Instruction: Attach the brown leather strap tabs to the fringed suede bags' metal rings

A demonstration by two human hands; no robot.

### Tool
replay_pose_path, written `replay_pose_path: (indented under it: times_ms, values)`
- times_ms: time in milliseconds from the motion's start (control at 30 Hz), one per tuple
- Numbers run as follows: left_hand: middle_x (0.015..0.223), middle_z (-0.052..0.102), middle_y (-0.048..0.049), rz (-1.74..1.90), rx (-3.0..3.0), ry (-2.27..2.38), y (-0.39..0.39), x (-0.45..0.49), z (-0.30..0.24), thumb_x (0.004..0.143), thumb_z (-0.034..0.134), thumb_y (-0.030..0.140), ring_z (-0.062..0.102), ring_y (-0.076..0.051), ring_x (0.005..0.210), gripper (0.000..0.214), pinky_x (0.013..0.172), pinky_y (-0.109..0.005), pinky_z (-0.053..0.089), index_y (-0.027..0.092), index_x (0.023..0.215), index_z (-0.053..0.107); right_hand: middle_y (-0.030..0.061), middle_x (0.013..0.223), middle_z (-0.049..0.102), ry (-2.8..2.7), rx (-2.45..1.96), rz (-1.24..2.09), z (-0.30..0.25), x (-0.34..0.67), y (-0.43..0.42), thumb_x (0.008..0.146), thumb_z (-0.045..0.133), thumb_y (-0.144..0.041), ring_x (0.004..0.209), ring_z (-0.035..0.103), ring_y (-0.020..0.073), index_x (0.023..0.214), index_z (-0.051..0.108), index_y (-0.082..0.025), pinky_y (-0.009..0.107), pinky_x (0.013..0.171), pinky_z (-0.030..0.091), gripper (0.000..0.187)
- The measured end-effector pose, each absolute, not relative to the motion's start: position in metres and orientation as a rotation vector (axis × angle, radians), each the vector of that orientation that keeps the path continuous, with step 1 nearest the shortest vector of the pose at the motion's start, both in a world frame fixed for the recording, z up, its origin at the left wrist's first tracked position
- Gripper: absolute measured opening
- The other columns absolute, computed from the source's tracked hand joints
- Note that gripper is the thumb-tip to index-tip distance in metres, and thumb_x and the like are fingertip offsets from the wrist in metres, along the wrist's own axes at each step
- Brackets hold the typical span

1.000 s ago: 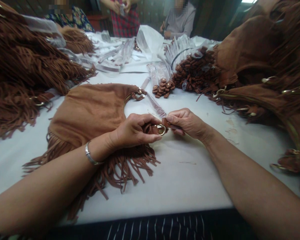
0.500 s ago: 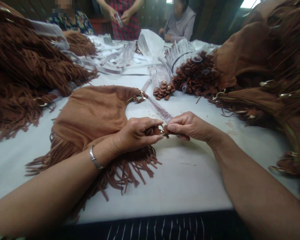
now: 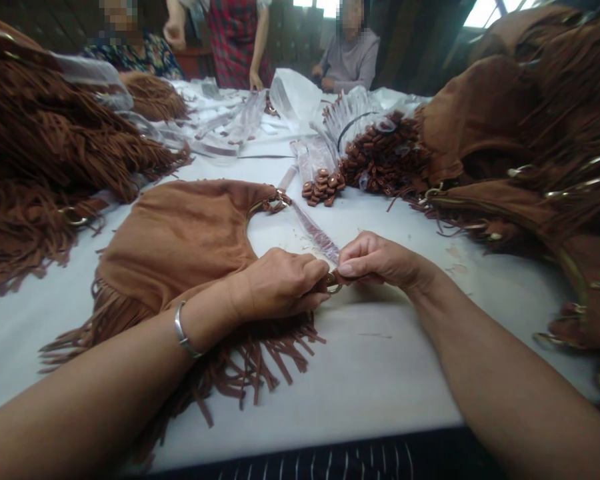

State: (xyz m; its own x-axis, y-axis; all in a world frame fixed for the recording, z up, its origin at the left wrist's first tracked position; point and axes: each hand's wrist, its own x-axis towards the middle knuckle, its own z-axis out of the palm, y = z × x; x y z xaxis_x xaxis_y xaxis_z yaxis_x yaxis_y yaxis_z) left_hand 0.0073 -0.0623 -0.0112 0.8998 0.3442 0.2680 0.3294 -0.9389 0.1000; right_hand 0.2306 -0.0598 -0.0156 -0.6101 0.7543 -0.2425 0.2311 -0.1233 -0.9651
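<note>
A brown suede fringed bag point(image 3: 180, 240) lies flat on the white table point(image 3: 370, 373) in front of me. My left hand point(image 3: 280, 283) is closed around the bag's near corner, where a gold metal ring point(image 3: 333, 285) shows between my hands. My right hand point(image 3: 380, 261) pinches the brown end of a strap wrapped in clear plastic point(image 3: 316, 232) right at that ring. The strap runs back to the bag's far ring point(image 3: 278, 197). A silver bangle point(image 3: 181, 329) sits on my left wrist.
Heaps of fringed brown bags lie at the left point(image 3: 45, 153) and right point(image 3: 530, 140). A pile of small brown leather tabs point(image 3: 323, 188) and bundled wrapped straps point(image 3: 380, 150) sit mid-table. Plastic sleeves point(image 3: 230, 123) cover the far side, where three people are.
My hands have drawn closer together at the ring, and my left fingers now cover most of it. The view has tipped slightly. The standing person at the far side lowered a hand to the table.
</note>
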Motion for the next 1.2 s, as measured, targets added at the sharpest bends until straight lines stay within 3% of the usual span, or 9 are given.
replay_pose_path:
  times_ms: [133,300,433,567,700,833,933,1100,1200]
  values:
    - [0.075,0.059,-0.0041,0.485,3.089,0.555,-0.065,0.007,-0.014,0.090,0.039,0.036,0.055,-0.015,0.062,0.025,0.056,-0.026,0.044,0.013,0.087,0.050,-0.0025,0.048,0.050,-1.741,-1.090,1.829,-0.011,0.228,-0.060,0.071,0.068,-0.037,0.033,0.034,0.0024,0.069,0.063,-0.005,0.013,0.029,0.020,0.032]
    - [0.075,0.059,-0.0045,0.410,3.102,0.621,-0.065,0.009,-0.016,0.090,0.037,0.036,0.055,-0.016,0.060,0.026,0.053,-0.028,0.044,0.014,0.088,0.049,-0.0047,0.044,0.045,-1.783,-1.235,1.800,-0.007,0.232,-0.069,0.074,0.066,-0.040,0.035,0.038,0.0034,0.073,0.064,-0.005,0.012,0.032,0.026,0.034]
    - [0.076,0.057,-0.0036,0.332,3.126,0.632,-0.073,0.013,-0.005,0.090,0.036,0.034,0.056,-0.018,0.061,0.021,0.052,-0.030,0.046,0.015,0.090,0.046,-0.0023,0.045,0.050,-1.752,-1.237,1.839,-0.009,0.237,-0.078,0.074,0.066,-0.042,0.036,0.043,0.0046,0.073,0.064,-0.006,0.012,0.034,0.029,0.036]
    - [0.074,0.056,0.0003,0.319,3.214,0.600,-0.079,0.018,-0.005,0.085,0.048,0.028,0.055,-0.018,0.055,0.012,0.044,-0.029,0.044,0.019,0.090,0.042,-0.0006,0.048,0.052,-1.683,-1.218,1.864,-0.014,0.238,-0.079,0.065,0.070,-0.046,0.031,0.039,0.0038,0.067,0.066,-0.006,0.013,0.028,0.026,0.039]
    - [0.064,0.053,0.0023,0.599,3.445,0.526,-0.067,0.024,-0.028,0.081,0.055,0.025,0.052,-0.016,0.047,0.016,0.038,-0.027,0.038,0.018,0.085,0.041,-0.0028,0.043,0.047,-1.685,-1.226,1.770,-0.019,0.240,-0.074,0.059,0.072,-0.047,0.030,0.035,0.0042,0.062,0.067,-0.009,0.014,0.027,0.023,0.039]
    - [0.059,0.049,0.0031,0.754,3.594,0.483,-0.060,0.022,-0.043,0.081,0.053,0.016,0.048,-0.014,0.043,0.011,0.035,-0.026,0.032,0.017,0.085,0.042,-0.0063,0.040,0.032,-1.727,-1.187,1.700,-0.018,0.240,-0.080,0.057,0.076,-0.042,0.035,0.023,0.0016,0.046,0.053,-0.011,0.016,0.032,0.013,0.040]
    - [0.061,0.051,0.0032,0.736,3.555,0.558,-0.060,0.019,-0.044,0.079,0.057,0.016,0.050,-0.014,0.045,0.017,0.036,-0.026,0.031,0.017,0.089,0.043,-0.0059,0.042,0.028,-1.772,-1.092,1.689,-0.014,0.232,-0.083,0.061,0.072,-0.048,0.039,0.021,0.0020,0.045,0.045,-0.012,0.018,0.036,0.011,0.048]
    - [0.066,0.056,0.0032,0.834,3.383,0.799,-0.056,0.020,-0.041,0.075,0.065,0.034,0.055,-0.016,0.047,0.039,0.037,-0.025,0.035,0.018,0.100,0.040,-0.0046,0.043,0.033,-1.686,-0.981,1.610,-0.020,0.220,-0.080,0.064,0.065,-0.057,0.039,0.025,0.0030,0.049,0.048,-0.012,0.018,0.037,0.014,0.050]
    - [0.068,0.057,0.0032,0.649,3.345,0.844,-0.057,0.025,-0.037,0.073,0.065,0.039,0.056,-0.018,0.048,0.035,0.037,-0.027,0.038,0.019,0.090,0.041,-0.0037,0.039,0.040,-1.614,-1.109,1.613,-0.032,0.226,-0.077,0.062,0.068,-0.055,0.033,0.028,0.0032,0.054,0.058,-0.011,0.017,0.032,0.015,0.046]
